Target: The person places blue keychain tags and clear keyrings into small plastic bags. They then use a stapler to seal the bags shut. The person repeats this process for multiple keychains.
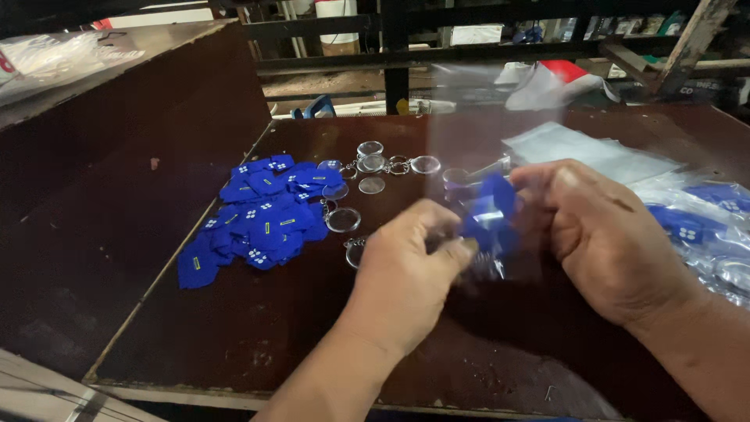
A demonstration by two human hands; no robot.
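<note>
Over the dark brown table [258,328], my left hand [406,273] and my right hand [605,234] meet at the middle. Between their fingertips is a blue keychain piece [488,219] inside a clear plastic sleeve [492,133] that stands up from the hands. My left fingers pinch the blue piece from the left, and my right hand grips the sleeve and the piece from the right. A heap of blue shirt-shaped inserts [258,219] lies to the left. Clear round keychain shells with rings [375,168] lie just behind it.
A stack of clear plastic bags [586,152] lies at the right rear, with packed blue keychains [703,223] beside it at the right edge. A tall dark board [117,141] rises on the left. Shelving and clutter [469,39] stand behind the table.
</note>
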